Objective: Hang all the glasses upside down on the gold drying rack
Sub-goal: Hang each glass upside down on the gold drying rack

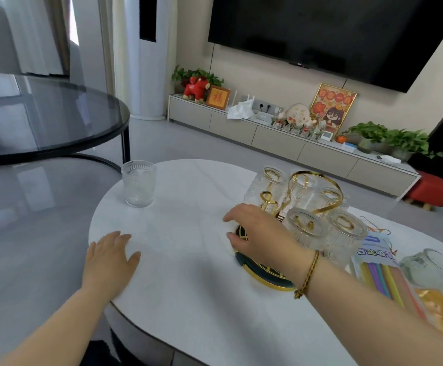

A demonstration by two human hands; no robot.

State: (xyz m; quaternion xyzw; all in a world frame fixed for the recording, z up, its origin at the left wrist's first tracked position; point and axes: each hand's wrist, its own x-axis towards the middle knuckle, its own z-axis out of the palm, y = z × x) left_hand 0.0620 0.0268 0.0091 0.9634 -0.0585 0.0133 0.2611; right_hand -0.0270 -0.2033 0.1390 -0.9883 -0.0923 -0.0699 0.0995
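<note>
White marble-look stone makes up the oval worktop, and on it, right of centre, stands the gold drying rack on its dark round tray with a gold rim. Five glasses hang on the rack mouth down, bases up, their long axes roughly upright; the two nearest stand side by side at the near right, the other three behind them on the far side. One empty gold peg shows at the rack's left, just beyond the right hand. That hand's grip is loose and holds no glass: the fingers curl down over the near-left edge of the tray, at or against the rim, though whether they actually clasp it I cannot tell. One ribbed glass remains off the rack, standing upright, mouth up, near the far-left edge of the worktop, well apart from both hands and to the far left of the rack. The left hand lies flat, palm down, fingers spread, its grip released, on the near-left part of the worktop, nearer than that glass. At the near right lie a packet of coloured straws and a glass jug.
</note>
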